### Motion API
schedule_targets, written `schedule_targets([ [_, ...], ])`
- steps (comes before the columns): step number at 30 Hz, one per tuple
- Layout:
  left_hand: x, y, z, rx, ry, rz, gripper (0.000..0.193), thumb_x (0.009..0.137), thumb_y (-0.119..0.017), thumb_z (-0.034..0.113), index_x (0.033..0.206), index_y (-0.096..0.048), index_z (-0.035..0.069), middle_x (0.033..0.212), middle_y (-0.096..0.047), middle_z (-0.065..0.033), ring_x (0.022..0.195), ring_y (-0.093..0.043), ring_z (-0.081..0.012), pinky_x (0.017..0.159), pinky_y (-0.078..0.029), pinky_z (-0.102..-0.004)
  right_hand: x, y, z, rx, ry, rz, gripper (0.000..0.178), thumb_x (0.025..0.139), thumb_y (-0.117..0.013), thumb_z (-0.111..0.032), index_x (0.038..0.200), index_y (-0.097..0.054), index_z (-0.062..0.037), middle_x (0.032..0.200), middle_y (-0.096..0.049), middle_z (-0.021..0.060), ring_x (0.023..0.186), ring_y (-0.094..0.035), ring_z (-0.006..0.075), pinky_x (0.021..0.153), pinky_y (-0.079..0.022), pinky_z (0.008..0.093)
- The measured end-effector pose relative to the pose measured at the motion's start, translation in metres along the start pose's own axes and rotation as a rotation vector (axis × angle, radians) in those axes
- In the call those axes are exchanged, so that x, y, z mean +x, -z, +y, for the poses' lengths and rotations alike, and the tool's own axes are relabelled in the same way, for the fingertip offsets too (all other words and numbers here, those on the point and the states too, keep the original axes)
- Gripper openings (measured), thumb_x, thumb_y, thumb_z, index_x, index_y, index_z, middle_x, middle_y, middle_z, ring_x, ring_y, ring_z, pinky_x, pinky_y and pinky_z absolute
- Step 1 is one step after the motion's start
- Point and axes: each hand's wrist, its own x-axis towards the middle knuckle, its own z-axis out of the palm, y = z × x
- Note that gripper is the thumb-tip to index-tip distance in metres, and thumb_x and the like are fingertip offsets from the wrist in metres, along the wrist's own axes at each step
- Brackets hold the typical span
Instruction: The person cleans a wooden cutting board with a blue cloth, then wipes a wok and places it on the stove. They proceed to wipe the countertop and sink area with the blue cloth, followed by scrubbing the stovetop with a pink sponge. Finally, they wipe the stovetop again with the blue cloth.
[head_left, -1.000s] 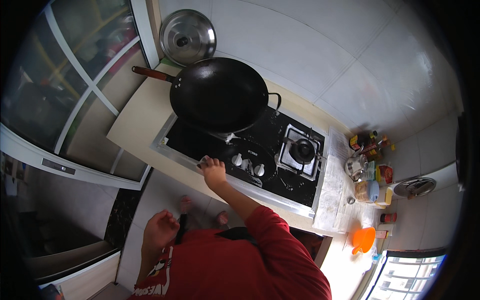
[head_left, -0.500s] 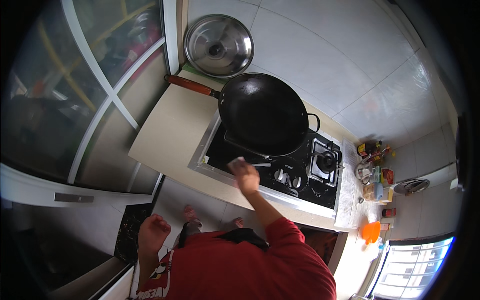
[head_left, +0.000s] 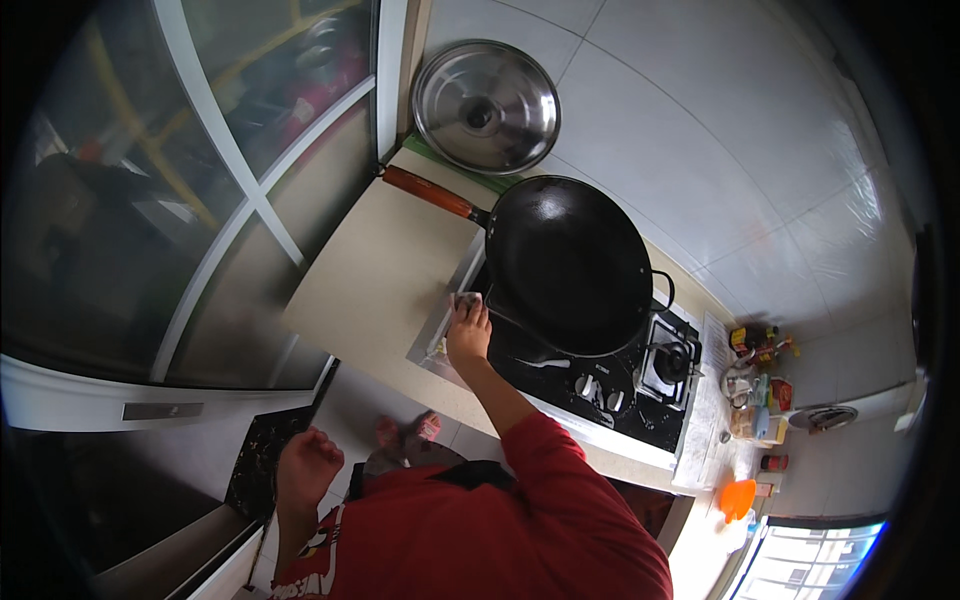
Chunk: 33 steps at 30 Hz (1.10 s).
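Observation:
My right hand [head_left: 468, 332] presses a small whitish wad [head_left: 466, 297], which looks like a folded cloth or tissue, onto the left edge of the black gas stove [head_left: 522, 352]. Its fingers are bent over the wad and hide most of it. Just beyond them, a black wok [head_left: 568, 265] with a wooden handle sits on the left burner. Low on the left, away from the counter, my left hand [head_left: 310, 465] hangs with curled fingers and nothing visible in it.
A steel lid [head_left: 486, 106] leans against the tiled wall behind the wok handle. The right burner [head_left: 668, 364] is bare. Bottles and jars [head_left: 757, 345] crowd the right corner near an orange container [head_left: 738, 499]. A glazed sliding door [head_left: 262, 190] borders the counter's left end.
My right hand has moved left across the stove with the wad, to its left edge. The whole view has shifted a little. My left hand stays curled at the side.

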Motion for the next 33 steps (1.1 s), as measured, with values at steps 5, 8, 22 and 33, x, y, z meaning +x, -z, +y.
schedule_targets([
  [5, 0.012, 0.009, 0.002, -0.031, -0.022, 0.031, 0.004, 0.084, -0.052, 0.008, 0.084, -0.056, 0.01, 0.077, -0.059, -0.0018, 0.072, -0.056, -0.015, 0.073, -0.043, -0.032, -0.034, 0.041, -0.003, 0.119, 0.181, -0.099, 0.056, 0.074, -0.059, -0.016, 0.125, -0.042, 0.0012, 0.129, -0.038, 0.0269, 0.114, -0.043, 0.0416, 0.092, -0.044, 0.045],
  [8, 0.026, -0.003, 0.004, -0.028, 0.004, 0.041, 0.004, 0.084, -0.053, 0.008, 0.084, -0.056, 0.01, 0.076, -0.059, -0.0019, 0.071, -0.056, -0.0152, 0.072, -0.043, -0.0323, -0.041, 0.065, 0.012, 0.117, 0.314, -0.222, 0.055, 0.074, -0.056, -0.011, 0.126, -0.042, 0.0025, 0.13, -0.038, 0.0253, 0.12, -0.039, 0.0409, 0.097, -0.04, 0.045],
  [22, 0.159, -0.043, 0.063, 0.019, 0.246, 0.042, 0.006, 0.084, -0.053, 0.008, 0.081, -0.057, 0.006, 0.074, -0.058, -0.0045, 0.069, -0.054, -0.0175, 0.07, -0.045, -0.0331, 0.109, -0.01, -0.002, 0.056, -0.031, -0.015, 0.053, 0.077, -0.055, -0.001, 0.126, -0.036, 0.0109, 0.132, -0.037, 0.0277, 0.123, -0.036, 0.0408, 0.107, -0.027, 0.0413],
  [33, 0.197, -0.048, 0.112, 0.013, 0.286, 0.181, 0.007, 0.084, -0.052, 0.008, 0.08, -0.057, 0.006, 0.074, -0.057, -0.0049, 0.068, -0.053, -0.0177, 0.069, -0.043, -0.0328, 0.234, -0.079, 0.035, 0.066, -0.449, 0.431, 0.046, 0.075, -0.054, 0.001, 0.12, -0.045, 0.0049, 0.123, -0.047, 0.0257, 0.116, -0.043, 0.0437, 0.1, -0.036, 0.0454],
])
